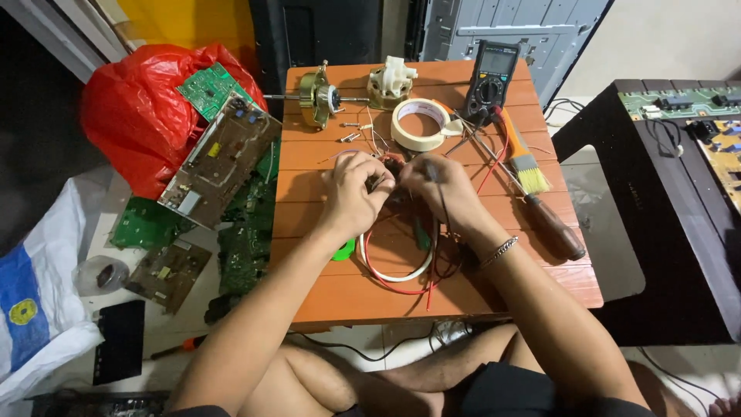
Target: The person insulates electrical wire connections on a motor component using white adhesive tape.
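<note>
Fingers of both hands pinching wires

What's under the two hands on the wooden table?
Under the left hand and right hand, red, white and black wires loop out across the wooden table. The part they pinch between them is covered by the fingers.

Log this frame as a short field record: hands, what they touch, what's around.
left hand: fingers pinching a small dark part amid wires
right hand: meets the left over the same part; exact grip hidden
surface: low orange table
behind hands: tape roll, multimeter, fan motor
right of hands: paintbrush, screwdriver
floor, left: circuit boards, red bag
</note>
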